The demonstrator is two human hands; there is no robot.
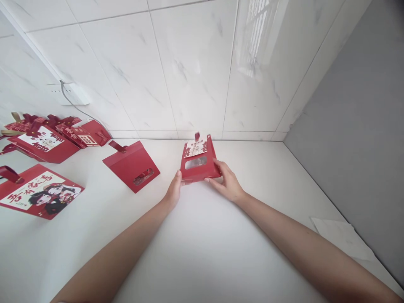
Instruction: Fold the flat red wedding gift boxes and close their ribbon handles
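Note:
Between my two hands is a red paper gift box (202, 170) with an oval clear window, a white printed flap and a dark red ribbon loop at its top. It leans back a little near the wall. My left hand (174, 188) grips its lower left corner, thumb on the near side and the other fingers mostly hidden. My right hand (229, 183) holds the lower right side, with its fingers against the side panel and bottom edge. To the left stands another red gift box (132, 162) with a ribbon handle and a small window.
A red box with a printed couple (47, 191) stands at the far left. Behind it are a red box with a white label (44, 145) and several more red boxes. A grey cable runs down from a wall socket (69, 93). White paper (344, 237) lies on the right.

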